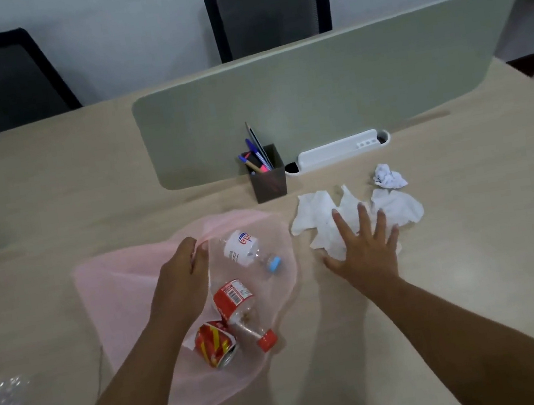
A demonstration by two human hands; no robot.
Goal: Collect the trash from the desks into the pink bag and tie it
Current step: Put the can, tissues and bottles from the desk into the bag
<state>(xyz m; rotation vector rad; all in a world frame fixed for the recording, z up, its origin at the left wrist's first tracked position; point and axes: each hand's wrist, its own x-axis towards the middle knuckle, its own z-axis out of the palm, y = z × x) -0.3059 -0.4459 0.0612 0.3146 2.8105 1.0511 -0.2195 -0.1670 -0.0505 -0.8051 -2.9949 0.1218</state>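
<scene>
- Left hand [181, 267] pinches the pink bag [114, 277] rim, closed on it.
- Right hand [364, 246] lies spread flat on tissues [316, 215], gripping nothing.
- Tissues are probably light and soft: bunch them from the middle.

Matt, pale wood-look bench [51, 206]. Thin, translucent pink plastic bag [121, 279], softly wrinkled. At its 3 o'clock, crumpled white tissue paper [316, 215]. Inside the bag, clear glossy plastic bottles [241, 251] and a shiny red metal can [216, 347].
</scene>
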